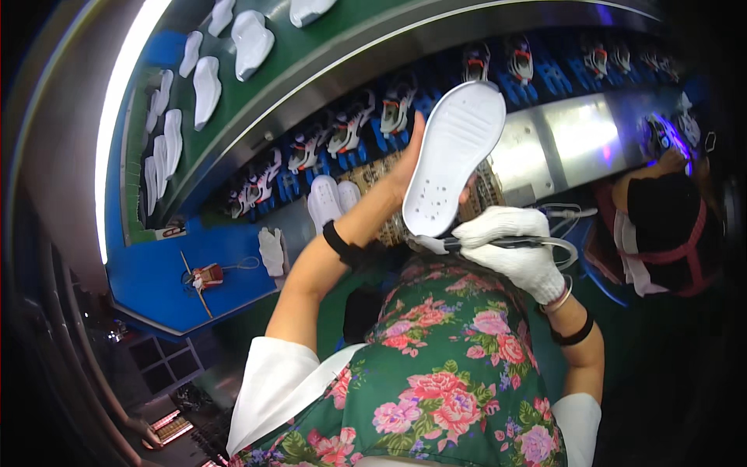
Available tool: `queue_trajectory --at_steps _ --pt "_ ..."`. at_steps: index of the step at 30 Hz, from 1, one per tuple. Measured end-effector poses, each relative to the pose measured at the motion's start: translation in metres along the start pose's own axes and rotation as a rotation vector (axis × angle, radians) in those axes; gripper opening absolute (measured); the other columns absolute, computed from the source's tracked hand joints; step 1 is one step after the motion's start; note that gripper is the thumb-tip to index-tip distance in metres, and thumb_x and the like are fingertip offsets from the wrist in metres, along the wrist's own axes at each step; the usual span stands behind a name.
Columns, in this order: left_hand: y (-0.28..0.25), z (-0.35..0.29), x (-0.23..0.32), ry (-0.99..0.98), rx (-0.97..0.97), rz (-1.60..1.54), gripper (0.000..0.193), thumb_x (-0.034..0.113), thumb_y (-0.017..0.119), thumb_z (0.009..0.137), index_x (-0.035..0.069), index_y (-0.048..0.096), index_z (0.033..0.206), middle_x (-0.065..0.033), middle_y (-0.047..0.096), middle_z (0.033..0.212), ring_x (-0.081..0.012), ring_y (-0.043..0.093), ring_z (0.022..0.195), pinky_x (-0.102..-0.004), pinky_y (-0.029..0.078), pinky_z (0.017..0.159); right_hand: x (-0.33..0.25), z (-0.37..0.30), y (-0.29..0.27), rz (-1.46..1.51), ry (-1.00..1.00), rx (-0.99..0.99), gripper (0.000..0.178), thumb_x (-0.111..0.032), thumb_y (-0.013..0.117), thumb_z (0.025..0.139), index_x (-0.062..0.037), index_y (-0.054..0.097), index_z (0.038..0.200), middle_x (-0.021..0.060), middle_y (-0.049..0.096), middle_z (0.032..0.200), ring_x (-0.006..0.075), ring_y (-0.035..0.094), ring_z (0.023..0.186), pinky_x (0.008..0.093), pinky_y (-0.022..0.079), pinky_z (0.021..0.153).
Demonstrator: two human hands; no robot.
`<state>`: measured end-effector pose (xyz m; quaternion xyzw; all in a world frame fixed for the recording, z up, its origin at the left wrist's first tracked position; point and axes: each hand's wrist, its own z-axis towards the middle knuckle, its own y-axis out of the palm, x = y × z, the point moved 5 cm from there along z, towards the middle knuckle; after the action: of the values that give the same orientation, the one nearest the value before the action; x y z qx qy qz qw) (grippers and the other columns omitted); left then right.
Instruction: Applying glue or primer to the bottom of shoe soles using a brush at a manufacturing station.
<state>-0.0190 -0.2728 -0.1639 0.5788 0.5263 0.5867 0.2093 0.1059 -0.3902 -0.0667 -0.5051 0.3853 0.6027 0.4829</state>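
A white shoe sole (457, 144) is held up in front of me, its inner side with ridges and small holes facing me. My bare left hand (407, 162) grips it from behind, with fingertips showing past its right edge. In my right hand (506, 243), which wears a white knitted glove, is a dark-handled brush (429, 244) with a pale tip and a tube curving off its other end. The brush tip is close to the sole's lower end; whether they touch, I cannot tell.
Shoe uppers (348, 132) stand on blue holders along a metal-edged line. White soles (206, 92) lie on the green belt at upper left; another pair (324, 201) is behind my left forearm. A white glove (271, 251) lies by the blue table (148, 276). Another person (661, 222) works at right.
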Motion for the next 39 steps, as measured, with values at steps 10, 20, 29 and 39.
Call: queue_trajectory --at_steps 10,20,29,39 --pt "0.011 0.0 -0.039 0.249 0.262 -0.106 0.04 0.028 0.047 0.105 0.004 0.05 0.138 -0.0131 0.06 0.133 -0.0281 0.062 0.118 -0.0462 0.052 0.102 -0.023 0.021 -0.046 -0.409 -0.147 0.292 0.014 0.001 0.074 0.079 -0.0011 0.075 0.092 0.013 0.074 0.094 0.0225 0.071 0.086 0.0328 0.055 0.079" --pt "0.029 -0.023 -0.036 0.128 -0.031 -0.606 0.087 0.07 0.044 0.092 0.003 0.042 0.146 -0.0231 0.053 0.138 -0.0482 0.059 0.115 -0.0688 0.048 0.096 -0.035 -0.006 -0.036 -0.5 -0.309 0.354 0.016 -0.003 0.078 0.074 -0.0041 0.075 0.089 0.0113 0.075 0.091 0.0259 0.07 0.082 0.034 0.054 0.075" --pt "0.058 -0.009 -0.047 0.171 -0.077 -0.697 0.082 0.06 0.063 0.086 0.007 0.044 0.146 -0.0225 0.056 0.139 -0.0451 0.057 0.122 -0.0728 0.042 0.1 -0.063 0.001 -0.048 -0.582 -0.391 0.499 0.019 -0.006 0.079 0.074 -0.0051 0.077 0.093 0.011 0.076 0.094 0.0248 0.072 0.079 0.0339 0.056 0.075" --pt "0.06 0.002 -0.084 0.157 -0.159 -0.62 0.082 0.065 0.05 0.094 0.01 0.034 0.153 -0.0184 0.047 0.148 -0.0386 0.052 0.131 -0.062 0.044 0.106 -0.078 0.011 -0.039 -1.031 -0.641 0.428 0.048 -0.005 0.072 0.059 -0.0053 0.073 0.107 0.0125 0.072 0.107 0.0284 0.068 0.092 0.0393 0.057 0.079"
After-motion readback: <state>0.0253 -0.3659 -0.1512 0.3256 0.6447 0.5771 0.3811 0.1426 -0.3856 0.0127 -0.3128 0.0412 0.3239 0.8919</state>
